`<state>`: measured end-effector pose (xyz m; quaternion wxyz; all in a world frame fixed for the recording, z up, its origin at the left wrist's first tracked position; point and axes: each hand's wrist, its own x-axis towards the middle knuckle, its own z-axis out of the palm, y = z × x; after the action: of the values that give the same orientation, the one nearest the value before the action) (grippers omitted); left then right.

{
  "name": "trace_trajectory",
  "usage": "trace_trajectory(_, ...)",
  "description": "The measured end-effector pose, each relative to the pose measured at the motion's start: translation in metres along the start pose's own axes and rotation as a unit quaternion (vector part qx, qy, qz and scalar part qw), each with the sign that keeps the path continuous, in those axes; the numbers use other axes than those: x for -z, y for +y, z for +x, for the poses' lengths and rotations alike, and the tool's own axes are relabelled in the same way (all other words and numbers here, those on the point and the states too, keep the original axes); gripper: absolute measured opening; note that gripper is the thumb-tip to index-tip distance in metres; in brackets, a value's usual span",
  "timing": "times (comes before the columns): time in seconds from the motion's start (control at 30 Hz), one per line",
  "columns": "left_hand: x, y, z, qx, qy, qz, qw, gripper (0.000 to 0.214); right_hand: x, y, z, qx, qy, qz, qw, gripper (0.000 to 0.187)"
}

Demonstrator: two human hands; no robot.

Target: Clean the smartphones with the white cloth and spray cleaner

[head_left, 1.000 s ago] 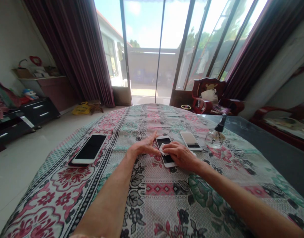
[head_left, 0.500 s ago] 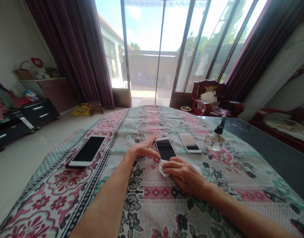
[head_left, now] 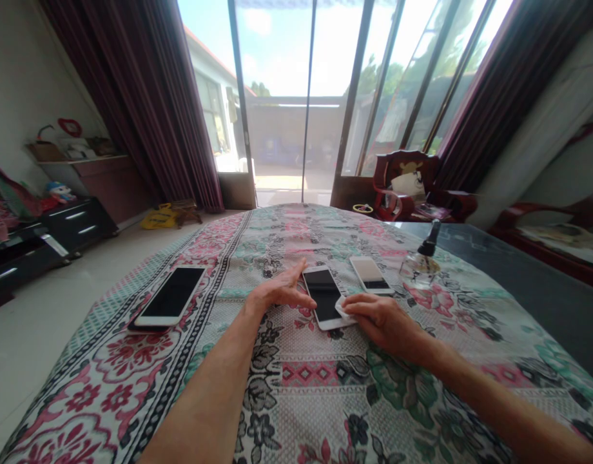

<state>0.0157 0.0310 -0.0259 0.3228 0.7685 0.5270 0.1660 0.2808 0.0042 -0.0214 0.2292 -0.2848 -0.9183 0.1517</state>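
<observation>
A white phone point(head_left: 324, 296) with a dark screen lies in the middle of the flowered tablecloth point(head_left: 296, 393). My left hand point(head_left: 278, 290) rests flat against the phone's left edge, fingers stretched out. My right hand point(head_left: 382, 318) presses a small white cloth point(head_left: 343, 309) onto the phone's lower right corner, fingers closed over the cloth.
A second white phone point(head_left: 370, 274) lies just right of the middle one, and a larger one point(head_left: 171, 294) lies at the left. A glass spray bottle point(head_left: 421, 263) stands at the right. Red wooden chairs point(head_left: 407, 185) and dark drawers point(head_left: 59, 225) flank the table.
My right hand with the cloth slid down off the phone's near end, then came back up to its lower right corner. The left hand stayed put.
</observation>
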Motion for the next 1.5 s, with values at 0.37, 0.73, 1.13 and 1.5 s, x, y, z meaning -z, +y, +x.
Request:
trace_trajectory(0.37, 0.008, 0.001, -0.005, -0.004, -0.025, -0.037, 0.999, 0.118, -0.013, -0.016, -0.004, 0.055, 0.008, 0.028, 0.998, 0.028)
trace_trajectory(0.73, 0.008, -0.002, -0.003, -0.006, -0.03, -0.042, 0.999, 0.117, -0.017, 0.021, 0.046, 0.005, 0.082, -0.121, 0.989, 0.032)
trace_trajectory(1.13, 0.005, -0.012, 0.002, -0.022, -0.03, -0.058, 0.998, 0.118, -0.016, 0.031, 0.06, -0.051, -0.022, -0.184, 0.981, 0.033)
trace_trajectory(1.5, 0.005, -0.011, 0.004, -0.02, -0.026, -0.015, 0.999, 0.12, -0.017, 0.006, 0.066, 0.018, 0.081, -0.173, 0.981, 0.035)
